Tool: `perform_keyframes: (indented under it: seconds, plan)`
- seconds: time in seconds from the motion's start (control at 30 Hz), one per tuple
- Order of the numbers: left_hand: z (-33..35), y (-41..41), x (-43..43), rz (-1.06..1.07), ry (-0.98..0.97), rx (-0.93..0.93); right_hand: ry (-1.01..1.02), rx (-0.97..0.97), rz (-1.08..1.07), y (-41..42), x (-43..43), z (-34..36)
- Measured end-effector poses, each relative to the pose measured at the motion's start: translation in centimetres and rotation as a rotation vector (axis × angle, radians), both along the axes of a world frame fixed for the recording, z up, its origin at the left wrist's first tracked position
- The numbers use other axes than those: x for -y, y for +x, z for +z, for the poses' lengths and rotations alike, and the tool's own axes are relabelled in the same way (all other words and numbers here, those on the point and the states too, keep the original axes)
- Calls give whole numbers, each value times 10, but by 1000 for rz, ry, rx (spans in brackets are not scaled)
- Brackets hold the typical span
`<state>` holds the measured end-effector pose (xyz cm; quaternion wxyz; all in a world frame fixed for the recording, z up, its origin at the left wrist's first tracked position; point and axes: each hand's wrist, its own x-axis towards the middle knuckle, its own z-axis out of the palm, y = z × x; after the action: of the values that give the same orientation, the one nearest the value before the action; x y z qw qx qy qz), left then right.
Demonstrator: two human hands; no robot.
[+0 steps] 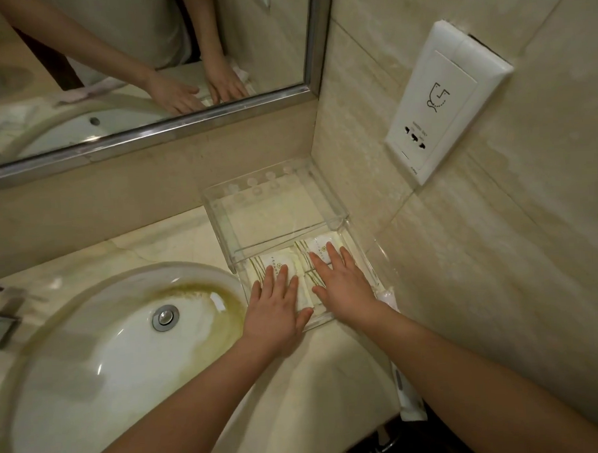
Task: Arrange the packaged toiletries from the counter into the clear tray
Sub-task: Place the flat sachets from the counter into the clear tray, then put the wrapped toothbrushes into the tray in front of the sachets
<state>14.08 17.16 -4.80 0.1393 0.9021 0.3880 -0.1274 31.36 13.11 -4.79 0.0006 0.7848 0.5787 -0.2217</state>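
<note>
I note the tray [327,204] is clear glossy plastic, smooth-walled. The 2 packets [321,247] look like matt white paper with printed stripes. Counter [161,242]: polished beige stone. Sink [101,354]: glossy white ceramic, yellow-stained. Mirror frame [143,139]: brushed metal. Wall socket plate [446,96]: smooth white plastic.

The white wall socket plate [446,96] bore a line-drawn shaver pictogram, and beneath it a small line of print, probably "SHAVERS ONLY", too blurred to be sure of. The two white packets in the clear tray [327,204], the left packet [278,259] and the right packet [322,247], each carried a small round emblem and a row of tiny lettering that could not be read.
</note>
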Motion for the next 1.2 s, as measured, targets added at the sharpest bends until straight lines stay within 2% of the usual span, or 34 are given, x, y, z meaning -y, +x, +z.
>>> perform_keyframes:
  seconds: [0.07,0.17,0.27,0.43,0.57,0.67,0.77,0.87,1.03,1.2]
  plan:
    - [3,-1,2,20,-15,60,73,-42,-44,0,5,6]
    - [8,-9,10,10,0,213,283,-56,-231,1,29,18]
    - [9,-17,28,-46,17,302,391,19,-364,-4,77,24]
    - [6,-20,63,-105,-14,418,168,119,-525,-12,151,8]
    - [9,-34,86,-78,-68,527,51,-2,-674,-14,169,7]
    - [18,-68,99,134,-211,560,23,-147,-650,-20,165,10]
    - [20,-124,115,398,-200,551,81,-401,-686,-33,155,9]
    - [21,-178,137,541,-150,381,123,-694,-776,-52,149,10]
    - [28,-214,168,447,-173,37,40,-978,-744,-82,150,15]
    - [23,-213,183,419,-102,-25,-92,-1086,-666,-106,152,29]
